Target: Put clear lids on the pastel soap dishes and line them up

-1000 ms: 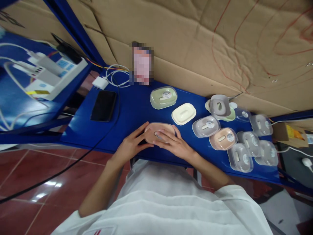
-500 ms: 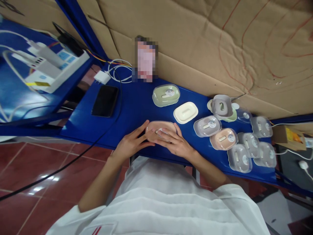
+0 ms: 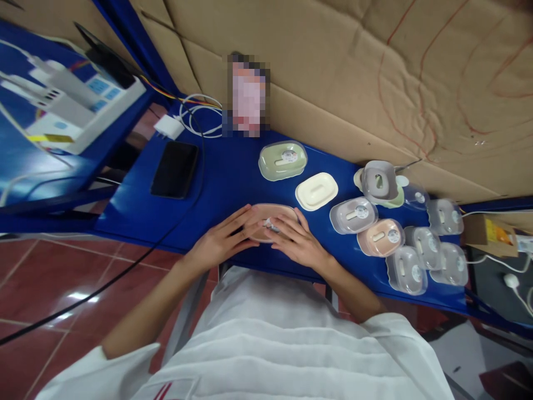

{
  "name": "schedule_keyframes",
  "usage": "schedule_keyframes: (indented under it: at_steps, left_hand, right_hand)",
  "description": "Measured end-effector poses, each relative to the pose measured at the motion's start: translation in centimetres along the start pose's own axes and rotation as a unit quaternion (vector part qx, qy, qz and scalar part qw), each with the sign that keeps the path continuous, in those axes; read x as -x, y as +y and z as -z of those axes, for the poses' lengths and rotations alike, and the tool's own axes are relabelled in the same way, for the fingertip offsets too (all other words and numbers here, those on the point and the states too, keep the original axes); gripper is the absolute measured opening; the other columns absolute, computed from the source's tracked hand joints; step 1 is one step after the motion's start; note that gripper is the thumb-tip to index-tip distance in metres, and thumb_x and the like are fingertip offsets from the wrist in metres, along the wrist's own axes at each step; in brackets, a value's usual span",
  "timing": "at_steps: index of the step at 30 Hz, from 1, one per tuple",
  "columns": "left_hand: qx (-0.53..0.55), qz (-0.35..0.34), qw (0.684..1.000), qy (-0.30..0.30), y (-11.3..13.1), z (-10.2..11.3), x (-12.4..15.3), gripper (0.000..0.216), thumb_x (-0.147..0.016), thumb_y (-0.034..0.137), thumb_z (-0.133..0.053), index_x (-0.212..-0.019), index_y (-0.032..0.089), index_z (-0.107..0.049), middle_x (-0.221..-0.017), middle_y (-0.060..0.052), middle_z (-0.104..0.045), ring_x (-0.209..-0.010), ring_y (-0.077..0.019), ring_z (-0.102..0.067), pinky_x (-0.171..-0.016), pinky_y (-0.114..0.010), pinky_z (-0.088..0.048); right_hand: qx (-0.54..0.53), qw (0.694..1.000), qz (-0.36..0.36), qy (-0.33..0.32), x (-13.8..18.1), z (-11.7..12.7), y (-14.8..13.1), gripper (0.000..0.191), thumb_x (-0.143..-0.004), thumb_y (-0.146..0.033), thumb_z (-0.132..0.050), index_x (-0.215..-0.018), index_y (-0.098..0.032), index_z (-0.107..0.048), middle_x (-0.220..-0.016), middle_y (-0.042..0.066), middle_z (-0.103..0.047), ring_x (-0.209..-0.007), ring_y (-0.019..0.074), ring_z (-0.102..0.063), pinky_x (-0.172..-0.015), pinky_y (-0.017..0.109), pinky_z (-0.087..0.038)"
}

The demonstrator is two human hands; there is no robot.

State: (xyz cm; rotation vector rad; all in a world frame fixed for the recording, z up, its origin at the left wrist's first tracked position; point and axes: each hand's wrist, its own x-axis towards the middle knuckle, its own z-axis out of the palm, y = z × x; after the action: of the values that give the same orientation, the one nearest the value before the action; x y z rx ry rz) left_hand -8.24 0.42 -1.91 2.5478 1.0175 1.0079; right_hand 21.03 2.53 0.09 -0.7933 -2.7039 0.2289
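Container [image 3: 272,210], oval, pinkish (seemingly clear-lidded, partly hidden), left hand [image 3: 219,240] and right hand [image 3: 300,243] clasped around it.

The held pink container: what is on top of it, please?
The left hand and right hand partly cover the pink container; a label partly shows; what they cover is hidden.

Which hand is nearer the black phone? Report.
Left. The left hand, on the left side of the pink box, is right of the black phone; the right hand, on the box's other side, is farther right.
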Motion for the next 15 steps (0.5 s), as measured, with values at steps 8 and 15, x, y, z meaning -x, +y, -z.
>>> schedule_keyframes:
  at_steps: [8, 15]
  left_hand:
    - [-0.019, 0.034, 0.999, -0.006, 0.54, 0.22, -0.22, 0.075, -0.100, 0.029, -0.075, -0.166, 0.028, -0.041, -0.165, -0.017, -0.053, -0.151, -0.0327, -0.055, -0.118, -0.050, -0.057]
    - [-0.009, 0.040, 0.999, -0.015, 0.17, -0.03, 0.02, 0.073, -0.099, 0.023, -0.075, -0.165, 0.025, -0.044, -0.166, -0.019, -0.051, -0.154, -0.0348, -0.051, -0.121, -0.051, -0.054]
  right_hand:
    - [0.005, 0.998, 0.032, 0.052, 0.08, -0.39, 0.29, 0.045, -0.108, -0.030, -0.066, -0.152, -0.029, -0.060, -0.155, 0.008, -0.065, -0.154, 0.0222, -0.051, -0.138, 0.059, -0.019]
    - [0.029, 0.999, 0.014, 0.023, 0.01, -0.28, 0.17, 0.046, -0.110, -0.030, -0.062, -0.156, -0.032, -0.057, -0.158, 0.005, -0.062, -0.157, 0.0224, -0.047, -0.138, 0.060, -0.016]
